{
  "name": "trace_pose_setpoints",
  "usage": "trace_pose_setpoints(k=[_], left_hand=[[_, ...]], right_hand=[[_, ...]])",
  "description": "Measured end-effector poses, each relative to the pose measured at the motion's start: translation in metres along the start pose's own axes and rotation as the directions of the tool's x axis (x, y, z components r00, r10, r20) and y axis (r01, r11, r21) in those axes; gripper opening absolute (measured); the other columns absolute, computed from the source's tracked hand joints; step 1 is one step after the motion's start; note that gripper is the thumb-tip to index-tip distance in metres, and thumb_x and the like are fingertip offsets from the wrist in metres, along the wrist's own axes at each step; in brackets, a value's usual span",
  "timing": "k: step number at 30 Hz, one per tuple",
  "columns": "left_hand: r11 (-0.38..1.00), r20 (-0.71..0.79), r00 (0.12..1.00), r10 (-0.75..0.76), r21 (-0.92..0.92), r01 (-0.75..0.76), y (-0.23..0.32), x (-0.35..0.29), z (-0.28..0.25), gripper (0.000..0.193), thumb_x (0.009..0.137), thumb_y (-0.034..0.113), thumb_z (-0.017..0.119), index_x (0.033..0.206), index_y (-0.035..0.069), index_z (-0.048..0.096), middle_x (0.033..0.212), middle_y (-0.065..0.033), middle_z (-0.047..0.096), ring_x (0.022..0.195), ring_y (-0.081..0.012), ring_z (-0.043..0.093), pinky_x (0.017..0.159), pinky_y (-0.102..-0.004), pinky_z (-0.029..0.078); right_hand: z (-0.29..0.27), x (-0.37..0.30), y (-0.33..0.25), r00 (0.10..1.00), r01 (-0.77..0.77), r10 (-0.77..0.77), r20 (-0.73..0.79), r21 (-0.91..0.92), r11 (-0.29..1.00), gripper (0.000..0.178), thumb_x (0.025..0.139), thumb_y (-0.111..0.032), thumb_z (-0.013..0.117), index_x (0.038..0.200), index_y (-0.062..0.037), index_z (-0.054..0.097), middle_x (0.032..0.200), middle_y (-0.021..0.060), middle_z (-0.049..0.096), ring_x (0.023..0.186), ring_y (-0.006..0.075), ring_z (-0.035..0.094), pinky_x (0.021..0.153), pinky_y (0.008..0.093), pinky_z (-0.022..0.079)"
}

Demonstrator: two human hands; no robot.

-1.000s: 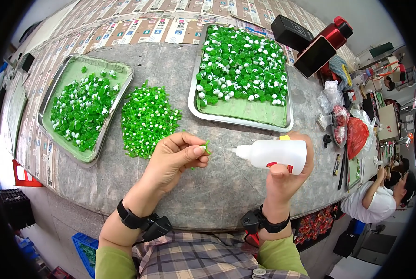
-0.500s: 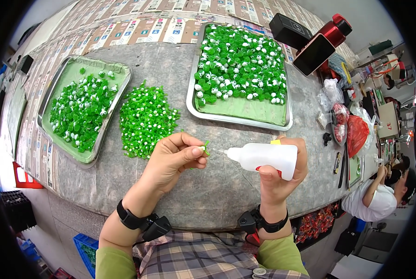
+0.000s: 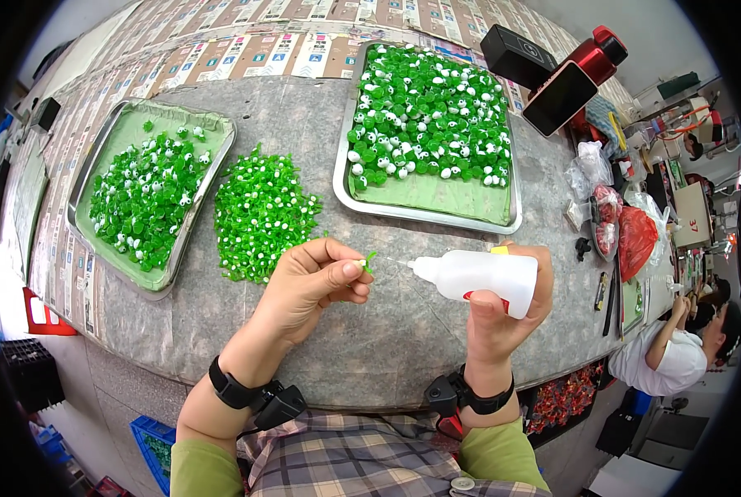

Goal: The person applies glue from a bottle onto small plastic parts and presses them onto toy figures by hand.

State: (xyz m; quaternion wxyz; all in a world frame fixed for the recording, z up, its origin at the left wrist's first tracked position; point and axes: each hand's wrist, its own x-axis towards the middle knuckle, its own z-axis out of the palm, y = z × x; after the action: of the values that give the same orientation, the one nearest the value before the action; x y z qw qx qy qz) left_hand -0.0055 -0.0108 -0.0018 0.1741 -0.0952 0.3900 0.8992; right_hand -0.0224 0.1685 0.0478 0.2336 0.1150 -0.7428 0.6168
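Observation:
Between thumb and fingertips, my left hand [image 3: 325,277] pinches a small green plastic piece [image 3: 370,262] with a bit of white on it. My right hand [image 3: 515,306] is wrapped round a white squeeze bottle [image 3: 482,277] lying sideways, its thin needle tip [image 3: 399,262] pointing left at the piece with a small gap between. Just beyond my left hand lies a loose pile of green and white pieces [image 3: 264,215]. A metal tray [image 3: 424,214] farther off holds many green pieces with white panda-like heads. Another tray [image 3: 190,217] at the left holds similar ones.
At the far right stand a black box [image 3: 517,54], a red bottle [image 3: 606,50] and a dark-screened phone [image 3: 559,97]. Plastic bags, one red [image 3: 637,242], lie along the right edge near a cutter knife [image 3: 600,291]. Another person [image 3: 677,352] sits at the right.
My right hand has drawn the squeeze bottle slightly to the right, so its tip is farther from the green piece. My left hand has hardly moved.

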Motion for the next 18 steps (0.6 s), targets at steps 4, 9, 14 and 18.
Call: trace_pose_setpoints(k=[4,9,14,18], left_hand=[[1.000,0.007,1.000,0.004,-0.002,-0.004,0.0002,0.0000,0.0006,0.010,0.076,0.011,0.057,0.081,0.003,0.055,0.073,-0.0078,0.059,0.063,-0.0123,0.057,0.058,-0.0245,0.049],[0.995,-0.034,0.997,0.071,0.070,-0.069,-0.0018,0.0005,0.0015,0.010,0.075,0.009,0.058,0.081,0.002,0.055,0.073,-0.0074,0.059,0.064,-0.0121,0.057,0.059,-0.0240,0.048],[0.963,-0.088,0.967,0.237,0.150,-0.223,-0.0020,0.0004,0.0055,0.012,0.073,0.003,0.059,0.084,0.001,0.055,0.072,-0.0062,0.058,0.066,-0.0118,0.056,0.061,-0.0233,0.047],[0.960,-0.086,0.964,0.253,0.150,-0.239,-0.0029,0.0007,0.0047,0.012,0.073,0.003,0.059,0.084,0.001,0.055,0.073,-0.0060,0.058,0.066,-0.0118,0.056,0.062,-0.0230,0.046]], right_hand=[[-0.0004,0.0001,0.0000,1.000,-0.013,0.015,0.019,-0.061,0.998,0.055,0.062,-0.050,0.065,0.080,-0.0022,0.045,0.072,0.0007,0.039,0.064,0.0086,0.039,0.059,0.0205,0.032],[-0.0012,0.0003,0.0006,0.998,0.027,-0.028,-0.058,-0.027,0.999,0.056,0.061,-0.053,0.064,0.078,-0.0025,0.045,0.070,0.0000,0.037,0.063,0.0090,0.039,0.065,0.0245,0.034],[-0.0039,0.0001,0.0003,1.000,-0.012,0.012,0.009,-0.046,0.999,0.056,0.061,-0.053,0.063,0.077,-0.0022,0.046,0.070,0.0007,0.038,0.063,0.0095,0.039,0.068,0.0258,0.034],[-0.0009,-0.0008,-0.0020,0.999,-0.047,0.047,0.006,-0.034,0.998,0.055,0.061,-0.052,0.063,0.078,-0.0022,0.046,0.070,0.0008,0.038,0.063,0.0095,0.039,0.066,0.0240,0.034]])
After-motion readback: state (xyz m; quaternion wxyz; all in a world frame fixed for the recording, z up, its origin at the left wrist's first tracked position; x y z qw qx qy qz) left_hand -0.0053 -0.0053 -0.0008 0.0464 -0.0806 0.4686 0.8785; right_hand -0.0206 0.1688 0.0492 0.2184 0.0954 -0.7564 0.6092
